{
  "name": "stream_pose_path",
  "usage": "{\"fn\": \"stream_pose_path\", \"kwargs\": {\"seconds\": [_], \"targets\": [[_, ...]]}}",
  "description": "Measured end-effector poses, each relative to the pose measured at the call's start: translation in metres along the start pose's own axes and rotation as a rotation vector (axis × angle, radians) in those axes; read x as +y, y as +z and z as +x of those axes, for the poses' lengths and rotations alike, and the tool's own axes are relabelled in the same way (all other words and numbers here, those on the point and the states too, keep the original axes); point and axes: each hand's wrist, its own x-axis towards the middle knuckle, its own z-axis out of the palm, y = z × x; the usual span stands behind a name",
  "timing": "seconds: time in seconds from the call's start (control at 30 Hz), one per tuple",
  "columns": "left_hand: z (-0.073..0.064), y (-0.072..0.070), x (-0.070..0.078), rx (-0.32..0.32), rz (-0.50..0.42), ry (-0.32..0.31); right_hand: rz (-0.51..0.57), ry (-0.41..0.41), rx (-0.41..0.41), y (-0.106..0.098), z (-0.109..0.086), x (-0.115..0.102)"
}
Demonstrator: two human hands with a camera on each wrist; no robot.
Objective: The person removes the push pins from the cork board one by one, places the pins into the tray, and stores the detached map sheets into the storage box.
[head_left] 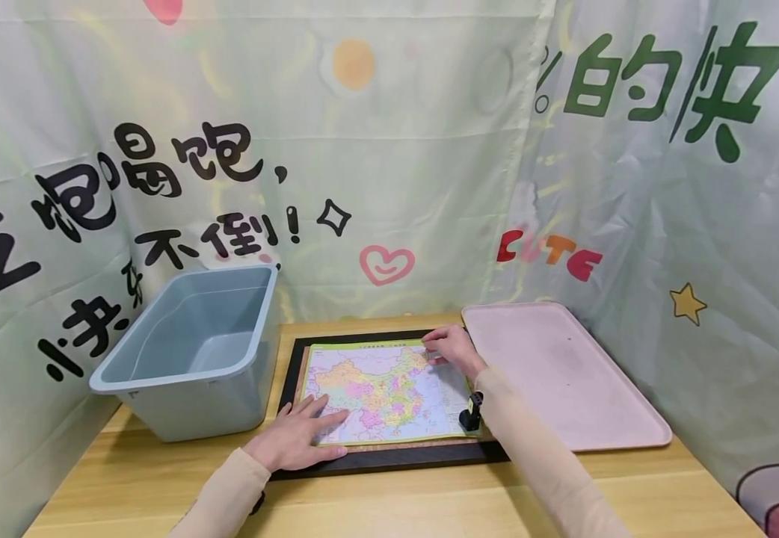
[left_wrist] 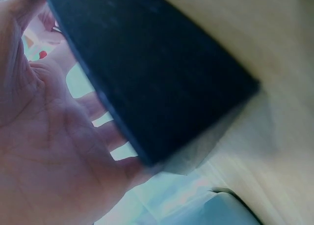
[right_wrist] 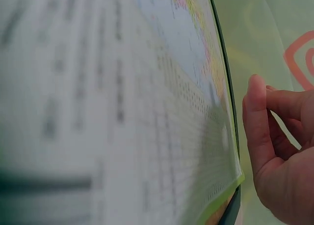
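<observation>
A colourful paper map [head_left: 379, 392] with a green border lies on a cork board [head_left: 423, 447] with a black frame [head_left: 389, 461]. My left hand [head_left: 295, 436] rests with spread fingers over the lower left corner of map and frame. From the left wrist, its palm [left_wrist: 59, 136] faces the black frame side [left_wrist: 147, 72], fingers reaching past the edge. My right hand [head_left: 455, 349] is over the map's upper right part. Its thumb and forefinger [right_wrist: 259, 122] come together at the tips; I cannot tell whether something small is between them.
A grey-blue plastic tub [head_left: 228, 396] stands left of the board on the wooden table [head_left: 430, 504]. At the right, a pale pink tray [head_left: 567, 381] lies close beside the board. Printed fabric curtains [head_left: 416, 187] hang behind and on both sides.
</observation>
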Motion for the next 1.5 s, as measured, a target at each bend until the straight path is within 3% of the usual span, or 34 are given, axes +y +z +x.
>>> {"fn": "stream_pose_path", "kwargs": {"seconds": [0.5,1.0,1.5], "targets": [[-0.001,0.0,0.001,0.007,0.004,0.003,-0.003,-0.06,0.107,-0.024,-0.002,0.013],[0.0,0.0,0.0,0.007,-0.005,0.002,-0.073,-0.028,0.275,-0.057,-0.003,0.024],[0.0,-0.001,0.0,-0.008,0.001,-0.003,-0.186,0.06,0.316,-0.093,-0.006,0.029]]}}
